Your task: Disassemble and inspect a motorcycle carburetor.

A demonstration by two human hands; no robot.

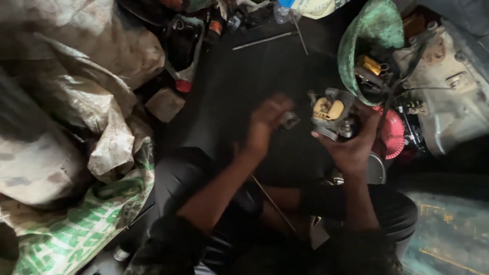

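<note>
Right hand grips carburettor over dark floor, bowl off, yellow float bared; left hand pinches small metal part just beside it, not fitted; green bowl behind

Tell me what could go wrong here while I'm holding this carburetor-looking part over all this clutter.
1. The left hand pinches a small metal piece in the air; if dropped, it could vanish on the dark floor.
2. The right hand grips the metal assembly from below with its yellowish parts exposed; a slip might damage them.
3. Light is dim and the left hand looks blurred, so misalignment seems likely.
</note>
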